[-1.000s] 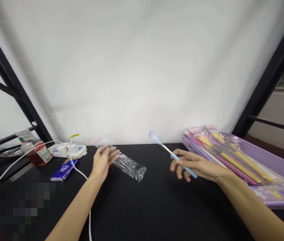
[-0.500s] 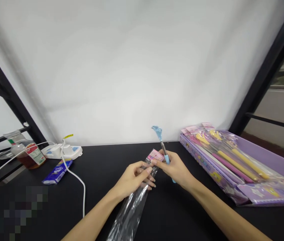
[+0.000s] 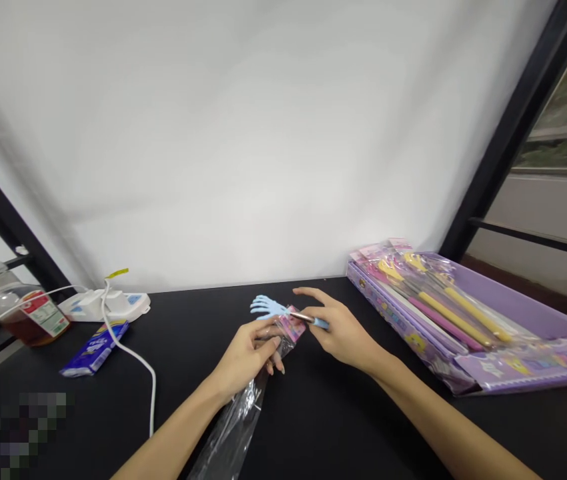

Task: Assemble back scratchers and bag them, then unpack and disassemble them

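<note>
A light blue back scratcher (image 3: pixel 269 307) with a hand-shaped head and a metal shaft points left above the black table. My right hand (image 3: pixel 339 331) is closed around its blue grip, with the index finger raised off it. My left hand (image 3: pixel 246 353) pinches the upper part of a long clear plastic sleeve (image 3: pixel 236 427), which trails down toward the bottom edge. The sleeve's pink printed header (image 3: pixel 292 327) lies between my hands, just under the scratcher's shaft. Whether header and shaft touch, I cannot tell.
At the right stands a purple display box (image 3: pixel 528 293) with several packaged yellow, pink and white scratchers. On the left are a glass jar of brown liquid (image 3: pixel 28 320), a white power strip (image 3: pixel 128 307), its white cable (image 3: pixel 146 373) and a blue packet (image 3: pixel 94 350).
The back scratcher has swung from nearly upright to pointing left, its head now by the sleeve's header. My right index finger has lifted. The view has shifted slightly.
</note>
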`<control>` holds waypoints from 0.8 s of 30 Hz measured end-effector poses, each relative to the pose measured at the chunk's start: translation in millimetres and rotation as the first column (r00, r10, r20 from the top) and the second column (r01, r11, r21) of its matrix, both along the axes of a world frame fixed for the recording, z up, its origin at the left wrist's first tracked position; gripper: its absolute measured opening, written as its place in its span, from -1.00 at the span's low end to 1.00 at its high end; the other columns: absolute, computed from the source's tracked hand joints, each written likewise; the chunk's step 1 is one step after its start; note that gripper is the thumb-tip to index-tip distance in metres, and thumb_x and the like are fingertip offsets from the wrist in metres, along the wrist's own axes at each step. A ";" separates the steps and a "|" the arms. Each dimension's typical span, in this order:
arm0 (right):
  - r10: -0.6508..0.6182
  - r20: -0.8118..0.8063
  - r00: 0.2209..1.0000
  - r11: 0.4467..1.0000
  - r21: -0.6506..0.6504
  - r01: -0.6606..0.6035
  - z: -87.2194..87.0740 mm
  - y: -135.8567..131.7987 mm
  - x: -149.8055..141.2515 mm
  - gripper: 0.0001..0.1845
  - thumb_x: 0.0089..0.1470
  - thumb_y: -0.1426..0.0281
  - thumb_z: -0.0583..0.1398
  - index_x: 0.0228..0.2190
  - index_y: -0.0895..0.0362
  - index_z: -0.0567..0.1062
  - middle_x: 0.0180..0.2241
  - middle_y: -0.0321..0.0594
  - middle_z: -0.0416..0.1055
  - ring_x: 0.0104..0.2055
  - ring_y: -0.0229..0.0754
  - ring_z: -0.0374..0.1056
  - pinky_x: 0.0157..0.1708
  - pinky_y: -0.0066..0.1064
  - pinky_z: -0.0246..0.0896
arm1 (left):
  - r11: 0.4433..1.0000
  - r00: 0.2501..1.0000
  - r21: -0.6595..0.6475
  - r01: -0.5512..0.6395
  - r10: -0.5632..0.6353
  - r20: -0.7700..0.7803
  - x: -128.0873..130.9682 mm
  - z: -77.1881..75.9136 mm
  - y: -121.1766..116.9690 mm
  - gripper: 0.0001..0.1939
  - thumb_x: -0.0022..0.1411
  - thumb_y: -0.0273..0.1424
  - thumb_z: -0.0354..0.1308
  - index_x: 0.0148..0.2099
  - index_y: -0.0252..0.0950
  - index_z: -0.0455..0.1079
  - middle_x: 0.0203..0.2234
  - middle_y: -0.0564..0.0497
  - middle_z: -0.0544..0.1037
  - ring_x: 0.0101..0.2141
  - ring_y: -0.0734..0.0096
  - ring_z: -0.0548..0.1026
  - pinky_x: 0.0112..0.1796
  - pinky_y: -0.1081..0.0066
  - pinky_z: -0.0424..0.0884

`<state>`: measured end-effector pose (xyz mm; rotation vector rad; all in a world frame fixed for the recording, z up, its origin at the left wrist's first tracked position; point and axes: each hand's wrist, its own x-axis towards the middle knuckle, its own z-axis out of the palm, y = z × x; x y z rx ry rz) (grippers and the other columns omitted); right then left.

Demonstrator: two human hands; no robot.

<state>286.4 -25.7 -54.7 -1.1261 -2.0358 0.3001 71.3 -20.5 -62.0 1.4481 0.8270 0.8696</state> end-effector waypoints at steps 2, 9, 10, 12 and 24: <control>-0.058 0.036 0.998 0.998 -0.004 0.058 0.2 -1.5 -0.7 -0.71 0.10 0.51 0.13 -0.24 0.03 0.61 0.23 -0.18 0.25 0.06 -0.03 0.39 0.08 -0.23 0.23 | 1.000 1.000 -0.001 -0.028 0.028 0.005 0.0 -0.3 0.8 -0.51 0.18 -0.33 0.24 0.16 -0.36 0.40 -0.12 -0.24 0.58 -0.60 0.52 0.49 -0.61 0.53 0.31; -0.117 -0.192 0.974 0.977 -0.198 0.079 1.6 4.4 -4.1 -0.83 0.02 0.25 0.30 -0.40 0.08 0.64 0.09 -0.08 0.39 0.10 0.04 0.34 0.14 -0.16 0.14 | 1.000 1.000 0.004 0.023 -0.023 0.007 -2.8 -3.9 1.0 -0.51 0.20 -0.35 0.23 0.18 -0.28 0.39 -0.10 -0.22 0.58 -0.59 0.52 0.49 -0.63 0.55 0.27; -0.119 -0.257 0.959 0.967 -0.248 0.053 2.1 6.5 -2.7 -0.80 -0.01 0.23 0.32 -0.44 0.10 0.62 0.03 -0.07 0.43 0.04 0.02 0.37 0.08 -0.18 0.19 | 1.000 1.000 0.002 0.027 -0.027 0.008 -3.2 -4.2 1.5 -0.51 0.19 -0.35 0.23 0.17 -0.28 0.39 -0.09 -0.23 0.58 -0.59 0.51 0.49 -0.63 0.54 0.28; -0.170 -0.401 0.900 0.935 -0.355 0.019 4.5 10.4 4.3 -0.68 -0.05 0.12 0.33 -0.45 0.14 0.58 -0.18 -0.07 0.50 -0.26 -0.11 0.43 -0.23 -0.29 0.32 | 1.000 1.000 -0.007 0.016 -0.016 0.011 -4.5 -4.3 3.5 -0.51 0.17 -0.34 0.25 0.15 -0.30 0.40 -0.08 -0.25 0.57 -0.58 0.49 0.51 -0.62 0.53 0.30; -0.383 0.236 0.893 0.811 -0.376 0.447 -5.5 7.9 10.2 -0.69 -0.01 0.28 0.25 -0.65 0.09 0.30 -0.62 -0.26 0.31 -0.55 -0.22 0.21 -0.50 -0.39 -0.03 | 0.922 0.896 -0.151 -0.357 0.384 0.222 -10.4 1.2 12.7 -0.66 0.13 -0.51 0.22 -0.02 -0.25 0.38 -0.06 -0.16 0.52 -0.22 0.13 0.64 -0.16 0.25 0.56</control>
